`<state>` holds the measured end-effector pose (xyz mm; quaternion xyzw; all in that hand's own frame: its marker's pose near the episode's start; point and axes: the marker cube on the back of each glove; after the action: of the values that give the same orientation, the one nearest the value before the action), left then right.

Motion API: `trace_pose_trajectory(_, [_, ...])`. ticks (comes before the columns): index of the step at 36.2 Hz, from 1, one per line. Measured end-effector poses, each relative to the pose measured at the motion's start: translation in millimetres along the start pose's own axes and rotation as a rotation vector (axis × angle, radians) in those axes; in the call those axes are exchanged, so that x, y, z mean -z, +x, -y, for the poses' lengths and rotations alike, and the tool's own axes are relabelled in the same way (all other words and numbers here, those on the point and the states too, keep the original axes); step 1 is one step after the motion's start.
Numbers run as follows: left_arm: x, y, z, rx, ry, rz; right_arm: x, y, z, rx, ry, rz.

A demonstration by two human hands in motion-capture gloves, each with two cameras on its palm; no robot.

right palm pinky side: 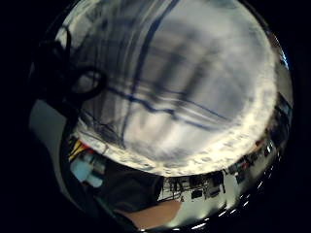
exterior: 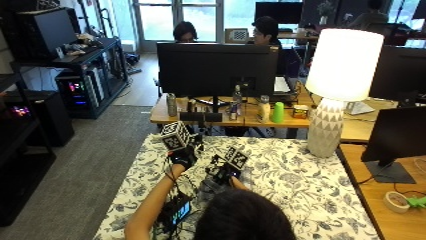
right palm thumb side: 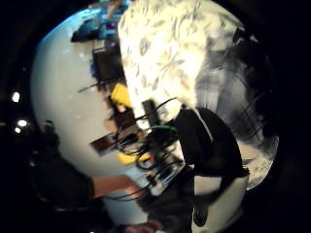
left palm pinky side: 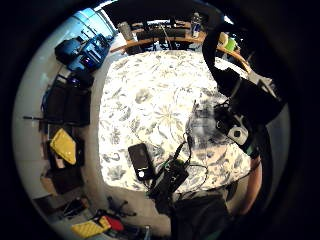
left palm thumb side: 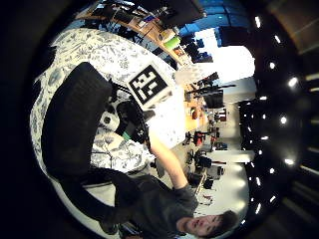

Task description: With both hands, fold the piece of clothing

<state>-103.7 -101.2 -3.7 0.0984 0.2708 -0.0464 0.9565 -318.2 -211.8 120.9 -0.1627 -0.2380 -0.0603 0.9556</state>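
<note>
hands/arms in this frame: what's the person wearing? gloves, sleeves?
Both the left hand and the right hand wear black gloves. The forearms are bare, with no sleeve down to the wrist; in the left thumb side palm view a dark short-sleeved shirt ends above the elbow.

Grey plaid garment (left palm pinky side: pixel 204 121) flat on the floral-clothed table, near its edge.
</note>
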Motion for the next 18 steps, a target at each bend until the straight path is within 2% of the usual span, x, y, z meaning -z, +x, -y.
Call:
trace_pose_trajectory(1, [0.3, -3.8, -3.7, 0.001, -0.006, -0.014, -2.2, 2.3, 7.5, -0.055, 0.082, 0.014])
trace_pose_trajectory(3, [1.1, -8.6, -10.3, 0.005, -0.023, -0.06, 3.5, 6.3, 11.4, -0.109, 0.146, 0.089])
trace_pose_trajectory(6, [0.5, -12.4, -14.9, 0.016, -0.058, -0.191, 27.7, 3.6, -5.0, -0.122, 0.119, 0.283])
trace_pose_trajectory(8, [0.1, -12.4, -16.2, 0.036, -0.087, -0.302, 54.7, -1.3, -28.1, -0.053, 0.069, 0.414])
trace_pose_trajectory(10, [1.0, -9.4, -17.6, 0.056, -0.111, -0.396, 89.5, 0.0, -49.2, 0.102, 0.028, 0.493])
trace_pose_trajectory(12, [-0.1, -7.8, -12.7, 0.059, -0.126, -0.446, 124.3, 8.7, -59.0, 0.225, 0.05, 0.484])
trace_pose_trajectory(16, [-1.1, -2.6, 0.5, 0.046, -0.151, -0.505, 176.8, 18.9, -77.4, 0.079, 0.304, 0.323])
trace_pose_trajectory(18, [1.8, 4.9, 3.9, 0.037, -0.15, -0.517, 199.3, 31.8, -79.4, 0.082, 0.389, 0.252])
